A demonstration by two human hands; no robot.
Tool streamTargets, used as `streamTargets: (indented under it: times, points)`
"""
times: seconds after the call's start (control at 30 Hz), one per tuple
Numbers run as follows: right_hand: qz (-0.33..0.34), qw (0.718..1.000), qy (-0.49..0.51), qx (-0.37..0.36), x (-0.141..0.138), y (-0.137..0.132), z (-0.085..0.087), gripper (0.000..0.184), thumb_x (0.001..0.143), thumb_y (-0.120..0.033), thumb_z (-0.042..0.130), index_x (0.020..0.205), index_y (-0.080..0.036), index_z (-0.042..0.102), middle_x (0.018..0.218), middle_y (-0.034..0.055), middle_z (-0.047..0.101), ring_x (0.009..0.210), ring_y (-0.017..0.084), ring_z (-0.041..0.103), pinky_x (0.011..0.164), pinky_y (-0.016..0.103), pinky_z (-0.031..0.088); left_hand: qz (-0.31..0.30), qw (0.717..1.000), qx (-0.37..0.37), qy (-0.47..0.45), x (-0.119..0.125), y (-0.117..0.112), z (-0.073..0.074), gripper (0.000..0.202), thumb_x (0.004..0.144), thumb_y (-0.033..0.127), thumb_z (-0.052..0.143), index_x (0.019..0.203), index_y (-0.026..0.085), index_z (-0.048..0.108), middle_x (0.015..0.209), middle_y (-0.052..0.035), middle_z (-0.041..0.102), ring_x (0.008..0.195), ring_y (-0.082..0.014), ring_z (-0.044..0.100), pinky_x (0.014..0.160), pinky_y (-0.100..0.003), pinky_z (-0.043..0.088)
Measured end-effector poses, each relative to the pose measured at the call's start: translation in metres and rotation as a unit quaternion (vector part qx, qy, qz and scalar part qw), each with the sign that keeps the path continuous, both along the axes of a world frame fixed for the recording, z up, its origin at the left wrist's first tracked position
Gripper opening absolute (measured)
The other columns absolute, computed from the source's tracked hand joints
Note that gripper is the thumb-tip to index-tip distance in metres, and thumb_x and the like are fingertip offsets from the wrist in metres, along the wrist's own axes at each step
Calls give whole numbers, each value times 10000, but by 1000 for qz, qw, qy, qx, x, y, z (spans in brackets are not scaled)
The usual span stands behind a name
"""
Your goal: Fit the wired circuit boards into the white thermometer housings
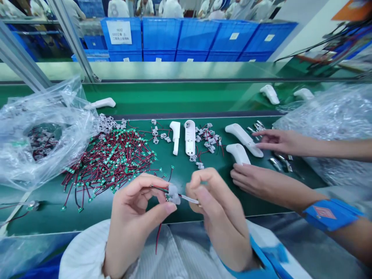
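My left hand [136, 217] pinches a small white plastic clip [173, 195] with red and black wires running out of it. My right hand [221, 217] is closed in a pinch on the thin white end sticking out of the same clip. Both hands hover just above the near edge of the green bench [174, 182]. A heap of red wires with small green boards [113, 159] lies to the left. Two white plastic housings [189, 136] lie beyond my hands. A co-worker's two hands [279, 141] reach in from the right and touch two more white housings [242, 137].
A crumpled clear bag [37, 135] with more wire parts sits at the left. Another clear bag [334, 116] lies at the right. Small white clips [109, 123] are scattered at the back. White housings [270, 93] lie on the green conveyor. Blue crates [197, 38] stand behind.
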State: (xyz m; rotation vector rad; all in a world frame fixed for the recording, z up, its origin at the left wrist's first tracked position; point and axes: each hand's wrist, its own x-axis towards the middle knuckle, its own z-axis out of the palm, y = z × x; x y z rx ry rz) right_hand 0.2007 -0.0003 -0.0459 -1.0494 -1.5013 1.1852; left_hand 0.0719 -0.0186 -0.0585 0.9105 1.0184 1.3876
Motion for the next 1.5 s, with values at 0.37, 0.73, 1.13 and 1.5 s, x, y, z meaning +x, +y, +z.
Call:
streamTargets:
  times: [0.37, 0.73, 1.13, 1.5]
  points:
    - [43, 930, 276, -238, -2, 13, -46, 276, 743, -422, 575, 741, -219, 387, 467, -123, 246, 387, 30, 114, 341, 124, 106, 5, 999, -18, -28, 15, 7, -10, 263, 675, 97, 648, 885, 255, 635, 755, 15, 661, 683, -91, 600, 604, -153, 487]
    - [83, 935, 285, -192, 17, 25, -60, 311, 557, -422, 733, 685, -166, 612, 651, -20, 489, 539, 84, 470, 463, 195, 384, 13, 963, 99, 251, 27, 25, -10, 135, 707, 140, 597, 694, 220, 704, 678, -29, 608, 626, -139, 567, 538, -206, 459]
    - [111, 924, 323, -172, 21, 33, -74, 163, 597, -308, 724, 715, -199, 693, 709, -19, 470, 479, 50, 488, 355, 146, 394, 29, 974, 92, 206, 23, 32, -10, 136, 668, 128, 636, 658, 242, 709, 638, -14, 612, 605, -128, 556, 525, -186, 444]
    - [51, 914, 355, -193, 21, 30, -73, 209, 561, -194, 768, 757, -195, 693, 683, -9, 618, 565, 76, 601, 509, 148, 468, 53, 981, 97, 162, 16, 26, -16, 102, 671, 177, 654, 718, 242, 717, 615, -7, 568, 555, -105, 513, 450, -169, 401]
